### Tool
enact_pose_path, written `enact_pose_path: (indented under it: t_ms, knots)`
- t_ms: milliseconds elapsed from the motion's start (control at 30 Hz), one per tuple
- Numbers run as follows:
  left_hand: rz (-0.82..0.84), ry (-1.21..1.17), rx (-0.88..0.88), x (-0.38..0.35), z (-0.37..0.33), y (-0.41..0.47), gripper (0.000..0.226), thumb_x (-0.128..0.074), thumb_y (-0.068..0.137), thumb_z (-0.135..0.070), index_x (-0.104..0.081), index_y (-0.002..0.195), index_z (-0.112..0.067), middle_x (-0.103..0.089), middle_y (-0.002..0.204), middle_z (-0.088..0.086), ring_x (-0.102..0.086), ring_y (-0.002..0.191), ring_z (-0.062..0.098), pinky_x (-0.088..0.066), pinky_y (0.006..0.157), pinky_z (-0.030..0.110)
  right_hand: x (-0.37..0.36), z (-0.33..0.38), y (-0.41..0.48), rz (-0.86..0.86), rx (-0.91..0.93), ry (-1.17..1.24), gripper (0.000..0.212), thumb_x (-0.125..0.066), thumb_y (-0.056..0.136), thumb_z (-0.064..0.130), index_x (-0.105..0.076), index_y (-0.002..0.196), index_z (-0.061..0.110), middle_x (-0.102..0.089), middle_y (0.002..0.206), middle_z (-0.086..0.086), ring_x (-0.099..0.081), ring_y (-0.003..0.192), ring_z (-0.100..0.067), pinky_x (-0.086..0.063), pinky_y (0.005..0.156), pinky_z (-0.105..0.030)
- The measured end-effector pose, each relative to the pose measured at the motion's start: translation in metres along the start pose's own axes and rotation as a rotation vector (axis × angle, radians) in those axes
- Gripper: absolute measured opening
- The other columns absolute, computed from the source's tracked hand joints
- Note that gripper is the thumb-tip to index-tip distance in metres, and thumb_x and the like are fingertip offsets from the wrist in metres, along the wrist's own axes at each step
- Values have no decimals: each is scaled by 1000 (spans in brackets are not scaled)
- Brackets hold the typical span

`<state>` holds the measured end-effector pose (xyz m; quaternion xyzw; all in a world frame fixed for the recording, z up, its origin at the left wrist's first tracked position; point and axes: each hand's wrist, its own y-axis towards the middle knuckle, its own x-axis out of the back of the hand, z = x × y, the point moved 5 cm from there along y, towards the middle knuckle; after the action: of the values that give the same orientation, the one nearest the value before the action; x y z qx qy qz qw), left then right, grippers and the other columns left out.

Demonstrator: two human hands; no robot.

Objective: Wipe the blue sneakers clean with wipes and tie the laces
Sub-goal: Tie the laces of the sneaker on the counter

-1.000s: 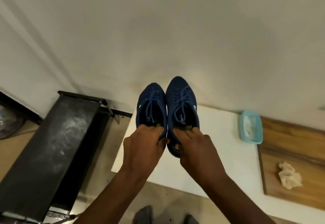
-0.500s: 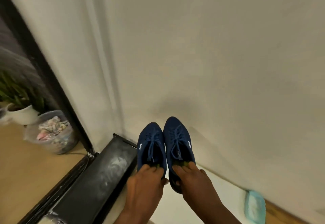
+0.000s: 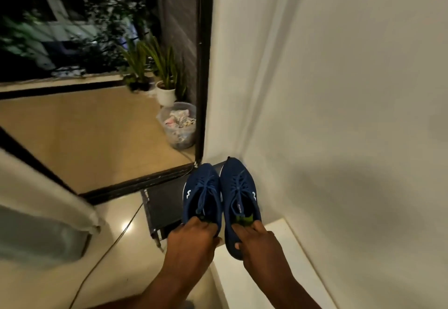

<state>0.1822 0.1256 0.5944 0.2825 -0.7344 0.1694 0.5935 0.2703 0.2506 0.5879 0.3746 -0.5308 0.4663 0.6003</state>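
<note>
Sneakers-wise: left hand grips the left sneaker by the heel, right hand grips the right sneaker same way. Both side by side, toes pointing away from the hands, white counter under the right hand.

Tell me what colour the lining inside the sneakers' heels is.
Lime green; head view, clearest on the lining of the sneaker on the right.
</note>
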Motion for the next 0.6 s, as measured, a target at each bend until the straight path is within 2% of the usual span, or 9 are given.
enact_pose_path:
  t_ms: [133, 233, 333, 400, 467, 600]
  knots:
    - [-41, 5, 133, -18, 5, -22, 39, -99, 49, -42, -66, 63, -27, -61, 60, -9, -61, 53, 13, -42, 38, 25, -33, 2, 2, 70, 113, -35, 54, -93, 51, 25, -68, 98, 35, -68, 76, 18, -63, 80, -9, -42, 54, -22]
    - [26, -9, 224, -56, 17, -43, 36, -98, 52, -40, -68, 67, -28, -63, 63, -7, -61, 54, 13, -42, 40, 25, -61, 7, 4, 170, 176, -29, 50, -93, 50, 24, -66, 92, 34, -66, 73, 17, -62, 77, -9, -37, 52, -21]
    - [83, -19, 320, -98, 36, -56, 36, -97, 52, -42, -67, 67, -28, -63, 63, -6, -61, 53, 14, -42, 40, 24, -96, 13, 12, 231, 215, 3, 46, -92, 50, 22, -68, 89, 31, -64, 74, 13, -63, 73, -11, -44, 51, -22]
    - [113, -13, 352, -120, 47, -61, 39, -98, 49, -43, -66, 64, -27, -62, 61, -7, -61, 52, 14, -41, 39, 24, -118, 15, 18, 300, 227, 79, 33, -78, 76, 18, -68, 107, 24, -67, 94, 2, -65, 88, -20, -51, 66, -31]
    - [147, 13, 370, -147, 59, -68, 42, -99, 45, -44, -64, 61, -27, -60, 58, -8, -61, 52, 13, -41, 37, 25, -149, 22, 26, 386, 247, 69, 31, -58, 94, 19, -59, 124, 22, -61, 115, -4, -59, 104, -25, -49, 82, -33]
    - [249, 15, 423, -212, 83, -83, 42, -99, 44, -44, -64, 62, -28, -61, 58, -9, -63, 54, 13, -41, 38, 24, -219, 32, 41, 506, 190, 98, 33, -58, 95, 23, -54, 127, 24, -59, 120, -6, -61, 105, -27, -50, 89, -33]
